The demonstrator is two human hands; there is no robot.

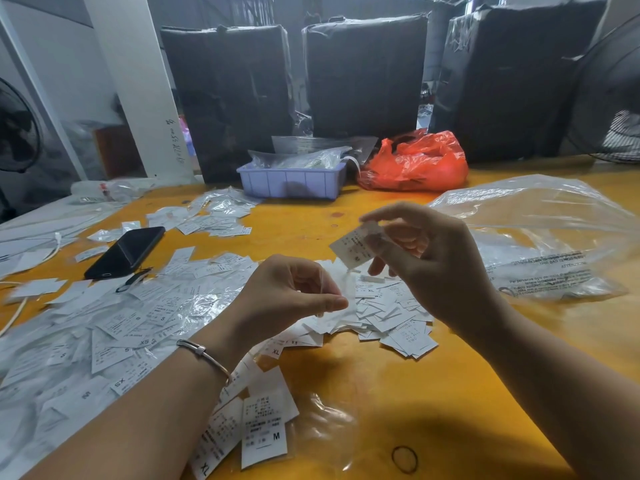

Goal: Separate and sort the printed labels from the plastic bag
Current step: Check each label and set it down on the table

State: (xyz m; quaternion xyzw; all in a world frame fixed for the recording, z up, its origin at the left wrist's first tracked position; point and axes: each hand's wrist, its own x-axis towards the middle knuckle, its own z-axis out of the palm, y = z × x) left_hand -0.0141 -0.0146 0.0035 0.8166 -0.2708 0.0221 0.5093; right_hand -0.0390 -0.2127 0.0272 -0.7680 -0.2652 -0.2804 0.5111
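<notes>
My right hand (426, 258) holds a small white printed label (353, 245) pinched between thumb and fingers above the orange table (398, 393). My left hand (294, 292) hovers lower, pinching a thin clear plastic sleeve (341, 289) that is hard to make out. Beneath both hands lies a heap of loose white labels (388, 320). A wider spread of labels in clear sleeves (104, 334) covers the table's left. Several labels marked M and XL (263, 434) lie near my left forearm.
A black phone (126, 251) lies at the left. A large crumpled clear bag (540, 237) is on the right. A lilac tray (291, 181) and red plastic bag (415, 164) stand at the back, before black wrapped bundles (363, 74). A rubber band (404, 459) lies near the front edge.
</notes>
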